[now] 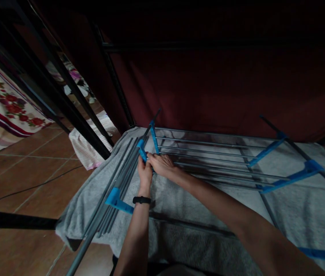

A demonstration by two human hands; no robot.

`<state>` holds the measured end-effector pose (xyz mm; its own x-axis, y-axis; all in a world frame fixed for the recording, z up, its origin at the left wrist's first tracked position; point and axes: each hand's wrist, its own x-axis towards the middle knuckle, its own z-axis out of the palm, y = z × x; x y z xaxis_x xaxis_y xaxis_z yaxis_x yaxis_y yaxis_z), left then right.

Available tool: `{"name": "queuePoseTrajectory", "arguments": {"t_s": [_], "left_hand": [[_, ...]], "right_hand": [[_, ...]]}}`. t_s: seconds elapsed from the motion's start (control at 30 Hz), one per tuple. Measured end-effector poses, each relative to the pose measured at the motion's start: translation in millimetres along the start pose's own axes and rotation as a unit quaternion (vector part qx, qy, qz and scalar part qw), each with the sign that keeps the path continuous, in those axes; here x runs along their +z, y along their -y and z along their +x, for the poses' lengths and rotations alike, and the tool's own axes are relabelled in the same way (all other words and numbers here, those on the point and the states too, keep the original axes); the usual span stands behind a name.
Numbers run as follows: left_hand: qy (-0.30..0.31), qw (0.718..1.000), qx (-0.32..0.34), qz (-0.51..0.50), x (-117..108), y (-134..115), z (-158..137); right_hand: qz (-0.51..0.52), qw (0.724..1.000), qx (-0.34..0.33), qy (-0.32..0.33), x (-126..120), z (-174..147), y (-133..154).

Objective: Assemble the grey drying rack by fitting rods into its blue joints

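Grey blanket (pixel 308 214) carried the rack (pixel 222 170) toward its back edge, rod bundle (pixel 127 172) along left edge. Left hand (pixel 145 174) clamped blue bracket (pixel 142 150) there; right hand (pixel 162 164) beside it, grip unclear. Rack looked light, stiff, tubes likely slippery; brackets probably gave best hold.

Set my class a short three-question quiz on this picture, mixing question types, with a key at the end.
1. On which side is the black wristband worn: A) left, B) right, C) both?
2. True or false: the left hand and right hand are close together by a blue bracket.
3. Fill in: the bundle of grey rods lies on a grey ____.

Key: 1. A; 2. True; 3. cloth.
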<state>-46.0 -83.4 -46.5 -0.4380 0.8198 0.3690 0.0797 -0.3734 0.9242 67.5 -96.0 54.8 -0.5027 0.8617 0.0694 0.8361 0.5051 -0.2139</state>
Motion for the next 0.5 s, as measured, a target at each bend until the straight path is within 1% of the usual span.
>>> {"name": "queuePoseTrajectory", "arguments": {"t_s": [0.2, 0.5], "left_hand": [[0.007, 1.0, 0.006, 0.005, 0.7, -2.0, -0.2], [0.004, 0.999, 0.02, 0.041, -0.5, 1.7, -1.2]], "right_hand": [[0.027, 0.999, -0.025, 0.014, -5.0, 4.8, -9.6], [0.05, 0.998, -0.032, 0.026, 1.9, 6.5, -10.0]]}}
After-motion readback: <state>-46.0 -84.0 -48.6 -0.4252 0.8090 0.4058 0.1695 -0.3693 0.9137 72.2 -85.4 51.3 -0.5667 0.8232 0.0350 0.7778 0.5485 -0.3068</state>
